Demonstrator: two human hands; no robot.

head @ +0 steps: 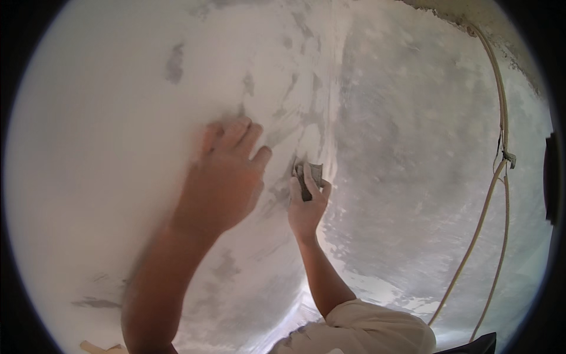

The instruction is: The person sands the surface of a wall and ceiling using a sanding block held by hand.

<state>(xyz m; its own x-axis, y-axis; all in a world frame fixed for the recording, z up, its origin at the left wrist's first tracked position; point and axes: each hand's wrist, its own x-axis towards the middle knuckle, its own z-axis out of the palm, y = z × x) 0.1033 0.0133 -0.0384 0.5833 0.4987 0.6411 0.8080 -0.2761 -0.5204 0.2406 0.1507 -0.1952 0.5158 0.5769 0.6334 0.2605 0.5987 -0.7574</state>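
Note:
My left hand (225,172) is against the pale plastered wall (110,110), palm towards it and fingertips up, with nothing seen in it. Lower and to its right, my right hand (309,199) grips a dark grey sanding block or folded abrasive sheet (315,174) at the wall, close beside the inside corner. The thumb and fingers spread over the block and partly hide it. Grey patches show through the white coat around both hands.
A grey mottled wall (411,132) meets the pale one at the corner. Tan cables (502,93) hang on the right, joined at a dark knot or clip (509,158). A rough broken edge (460,22) runs across the upper right. A tan scrap (99,347) lies at lower left.

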